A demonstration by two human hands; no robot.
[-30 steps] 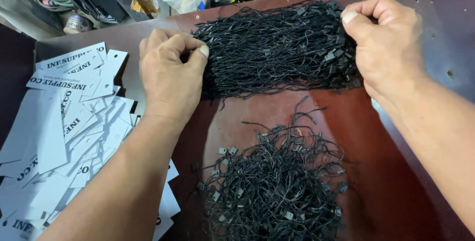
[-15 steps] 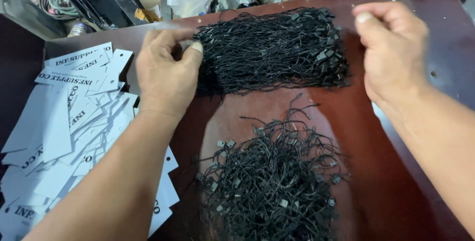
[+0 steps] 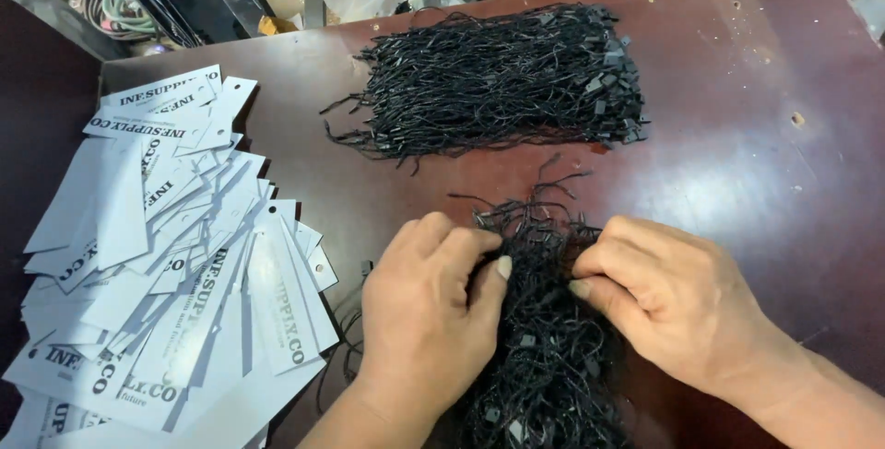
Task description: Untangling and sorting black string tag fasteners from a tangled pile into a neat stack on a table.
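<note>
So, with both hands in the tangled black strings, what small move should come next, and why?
Probably pinch one string free and lift it out of the tangled pile. The left hand and right hand press into it from both sides, fingers curled, with no single string separated yet. The straight bundle lies apart, farther back on the table.

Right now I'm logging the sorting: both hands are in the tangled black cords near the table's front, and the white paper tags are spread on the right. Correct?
Not quite. In the head view the white paper tags lie on the left. Both hands, left hand and right hand, are in the tangled black cords.
</note>
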